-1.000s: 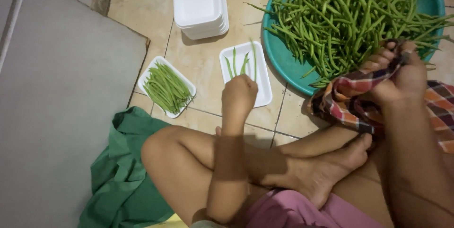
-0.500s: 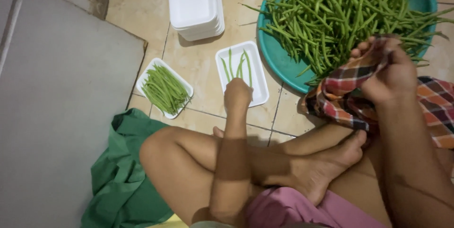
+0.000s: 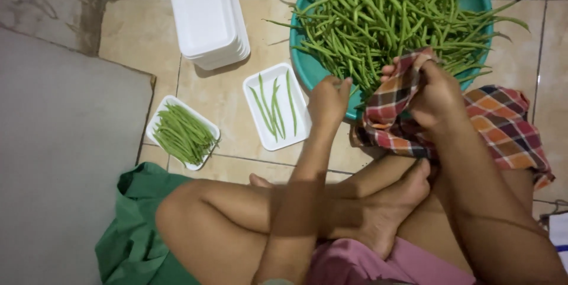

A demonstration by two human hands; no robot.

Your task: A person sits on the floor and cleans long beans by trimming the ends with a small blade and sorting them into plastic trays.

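Note:
I sit cross-legged on a tiled floor. A teal basin (image 3: 302,63) heaped with green beans (image 3: 390,13) stands in front of me. My right hand (image 3: 429,87) grips a red, orange and blue checked cloth (image 3: 497,119) at the basin's near rim. My left hand (image 3: 328,99) hovers by the rim with fingers loosely curled, holding nothing that I can see. Just left of it lies a white foam tray (image 3: 296,128) with a few beans in it. Further left, another foam tray (image 3: 157,120) is filled with beans.
A stack of empty white foam trays (image 3: 204,16) rests at the back, left of the basin. A grey mat (image 3: 59,161) covers the floor on the left. A green cloth (image 3: 139,237) lies beside my left knee.
My left hand has moved right from the small tray toward the basin rim. My right hand has drawn the checked cloth up and to the left over the basin's edge.

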